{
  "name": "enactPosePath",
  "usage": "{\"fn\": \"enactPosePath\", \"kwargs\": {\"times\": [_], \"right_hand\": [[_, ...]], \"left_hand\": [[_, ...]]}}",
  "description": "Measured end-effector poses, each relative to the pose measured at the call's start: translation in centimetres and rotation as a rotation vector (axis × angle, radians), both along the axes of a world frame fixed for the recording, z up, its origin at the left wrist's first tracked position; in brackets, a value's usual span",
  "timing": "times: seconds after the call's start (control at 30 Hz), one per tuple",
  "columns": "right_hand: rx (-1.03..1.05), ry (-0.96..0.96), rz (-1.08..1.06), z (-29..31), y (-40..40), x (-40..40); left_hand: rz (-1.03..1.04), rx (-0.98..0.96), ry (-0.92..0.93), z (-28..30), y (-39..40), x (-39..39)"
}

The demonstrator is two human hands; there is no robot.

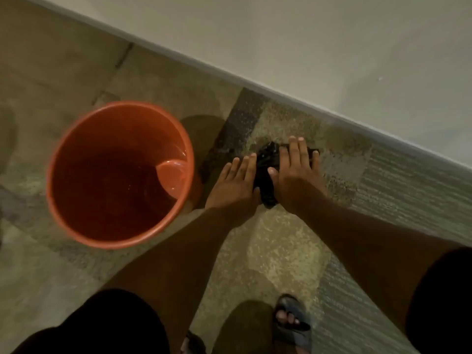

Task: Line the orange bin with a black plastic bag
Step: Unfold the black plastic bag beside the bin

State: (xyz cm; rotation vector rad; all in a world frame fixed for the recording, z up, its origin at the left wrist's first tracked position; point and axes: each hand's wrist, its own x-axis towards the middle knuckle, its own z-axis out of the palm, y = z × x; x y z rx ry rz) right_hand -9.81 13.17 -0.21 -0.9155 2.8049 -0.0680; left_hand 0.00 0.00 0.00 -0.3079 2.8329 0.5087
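Note:
An orange bin [76,139] stands upright on the floor at the left, its inside bare and unlined. To its right a crumpled black plastic bag [267,172] lies on the patterned carpet. My left hand [233,185] rests flat at the bag's left edge, fingers extended and close together. My right hand [296,172] lies flat over the bag's right part, its thumb on the bag. Most of the bag is hidden under the two hands. Neither hand is closed around it.
A pale wall with a baseboard [255,83] runs diagonally just beyond the bag. My sandalled foot [291,325] stands on the carpet below the hands. Dark shorts and knees fill the lower corners. Carpet tiles in mixed patterns cover the floor.

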Motion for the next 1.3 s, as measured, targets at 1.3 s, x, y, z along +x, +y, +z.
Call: {"fn": "enactPosePath", "kwargs": {"times": [1.3], "right_hand": [[-0.434, -0.080, -0.272, -1.9, 5.3, 0.4]], "left_hand": [[0.604, 0.404, 0.136, -2.3, 5.7, 0.0]]}}
